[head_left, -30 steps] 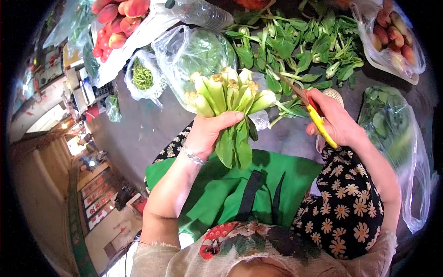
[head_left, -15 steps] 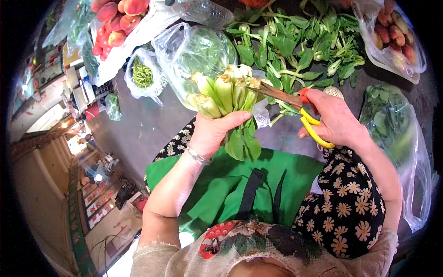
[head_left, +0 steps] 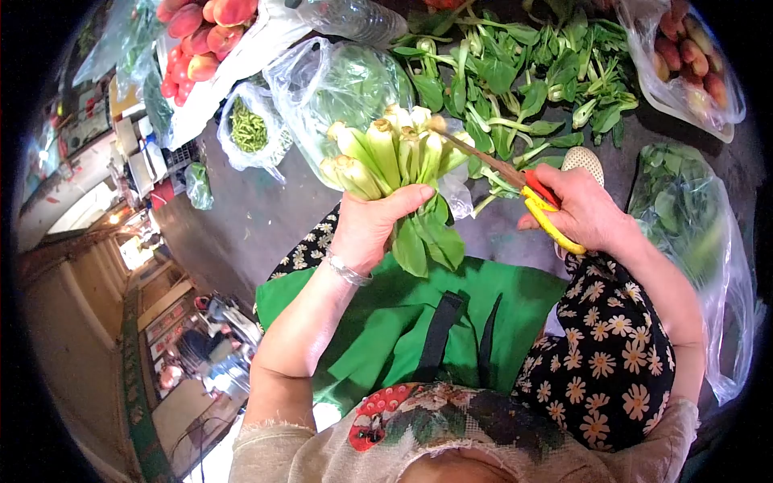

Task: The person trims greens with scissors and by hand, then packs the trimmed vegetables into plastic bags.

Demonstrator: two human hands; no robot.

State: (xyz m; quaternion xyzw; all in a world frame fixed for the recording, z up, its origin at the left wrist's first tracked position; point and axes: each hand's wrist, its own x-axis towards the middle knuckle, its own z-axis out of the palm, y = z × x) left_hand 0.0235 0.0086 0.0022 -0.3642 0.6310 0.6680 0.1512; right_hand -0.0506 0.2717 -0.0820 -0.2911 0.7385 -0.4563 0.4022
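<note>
My left hand (head_left: pixel 372 225) is wrapped round a bunch of bok choy (head_left: pixel 386 157), its pale root ends pointing up and away and its green leaves hanging below my thumb. In my right hand (head_left: pixel 586 208) is a pair of scissors (head_left: pixel 538 200) with red and yellow handles and rusty brown blades. The blades point left and reach the root ends at the bunch's right side. A small brownish bit (head_left: pixel 437 124) shows by the blade tips; whether it is still attached, I cannot tell. Loose bok choy (head_left: pixel 523 80) lies spread on the ground beyond.
A clear plastic bag of greens (head_left: pixel 354 84) sits just beyond the bunch. Another bag of leafy greens (head_left: pixel 676 201) is at my right. Around them are a bag of green pieces (head_left: pixel 250 129), peaches (head_left: pixel 217 40) and a tray of reddish produce (head_left: pixel 688 56). My shoe (head_left: pixel 584 163) is near the scissors.
The bunch has shifted slightly left. The scissors' handles have come closer together, and the blades sit a little higher along the root ends.
</note>
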